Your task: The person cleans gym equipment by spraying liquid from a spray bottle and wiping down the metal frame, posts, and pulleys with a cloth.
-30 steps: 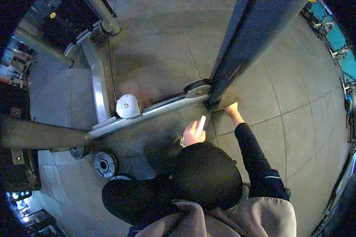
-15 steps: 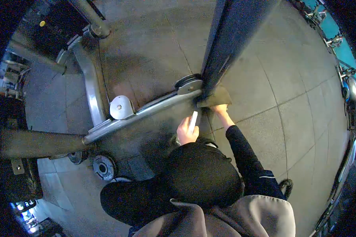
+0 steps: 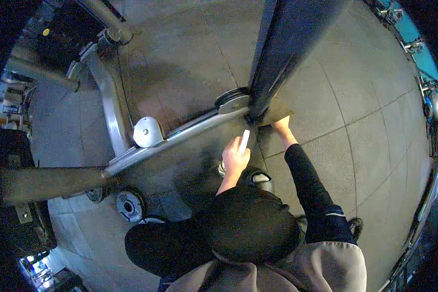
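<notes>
My left hand [image 3: 235, 153] is closed round a white stick-like object [image 3: 244, 142], which points up and away from me. Ahead and to the right, my right hand [image 3: 281, 124] is pressed against a brown cloth or flat piece [image 3: 279, 111] at the foot of the dark upright post [image 3: 272, 63]; its fingers are mostly hidden by the piece. A silver floor beam [image 3: 190, 130] runs from the post to the left, carrying a black pulley [image 3: 232, 101] near the post and a round white pulley cover [image 3: 148, 132] farther left.
Weight plates [image 3: 130, 205] lie on the tiled floor [image 3: 321, 160] at the left. A curved silver frame leg [image 3: 109, 104] rises beyond the beam. My shoe [image 3: 261, 179] shows beside my knee. More gym equipment [image 3: 413, 47] lines the right edge.
The view has shifted, so the post and beam sit farther left. My left hand has come forward, showing more wrist. The brown piece at the post's foot has changed position under my right hand.
</notes>
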Demonstrator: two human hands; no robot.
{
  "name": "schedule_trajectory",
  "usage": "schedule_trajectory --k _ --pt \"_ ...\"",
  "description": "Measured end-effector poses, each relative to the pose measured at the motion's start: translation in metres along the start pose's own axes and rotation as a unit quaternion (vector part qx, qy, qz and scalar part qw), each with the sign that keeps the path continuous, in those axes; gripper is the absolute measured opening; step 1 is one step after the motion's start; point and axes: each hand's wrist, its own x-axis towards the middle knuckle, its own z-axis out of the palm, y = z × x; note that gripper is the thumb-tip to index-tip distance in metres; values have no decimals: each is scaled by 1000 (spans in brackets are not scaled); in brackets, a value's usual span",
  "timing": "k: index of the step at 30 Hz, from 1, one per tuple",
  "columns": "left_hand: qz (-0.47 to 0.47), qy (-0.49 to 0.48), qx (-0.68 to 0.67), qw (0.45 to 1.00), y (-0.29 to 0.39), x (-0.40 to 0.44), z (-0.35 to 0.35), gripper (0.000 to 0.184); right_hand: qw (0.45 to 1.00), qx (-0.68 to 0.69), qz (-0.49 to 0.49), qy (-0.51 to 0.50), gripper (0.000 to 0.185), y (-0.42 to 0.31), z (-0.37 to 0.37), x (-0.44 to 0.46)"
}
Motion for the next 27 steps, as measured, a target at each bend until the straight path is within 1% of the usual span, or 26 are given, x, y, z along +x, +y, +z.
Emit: schedule_trajectory --k 1,2,4,6,8,9,10,12,14,15,16,18,20,25,27 --pt "5 -7 4 1000 -1 0 2 30 996 67 10 51 32 15 27 1" --pt "4 -7 4 1000 0 2 2 30 986 133 19 103 32 16 29 3" --pt "-19 -50 36 998 2 9 1 25 989 117 -3 92 35 19 31 -1" --pt "-34 -50 31 998 -2 15 2 25 991 102 -26 82 38 5 11 -8" --pt "-46 -53 23 997 -3 21 3 25 980 168 -85 72 48 -13 -10 -20" --pt "-51 -54 -15 997 -4 22 1 27 983 165 -55 53 59 -22 -14 -26" --pt "-57 -55 -52 995 -5 21 0 30 984 164 -55 51 59 -36 -15 -31" --pt "-57 -44 -57 996 -5 19 0 28 989 116 57 76 62 -55 -4 -38" --pt "-71 -59 -20 996 -5 16 0 29 987 130 62 74 62 -62 1 -34" --pt "-62 -50 -11 997 -7 15 2 31 985 141 67 71 62 -65 5 -32" --pt "-40 -44 -13 998 -9 13 4 32 984 152 72 65 62 -69 8 -32" --pt "-29 -54 -14 998 2 14 -2 31 980 172 84 53 62 -74 15 -33" --pt "-32 -60 -18 998 2 15 -2 30 977 186 98 42 62 -75 18 -35" --pt "-4 -47 0 999 -6 15 0 30 966 220 136 23 62 -73 22 -40" --pt "-14 -50 -3 999 -5 14 1 31 961 232 149 17 62 -71 20 -38"
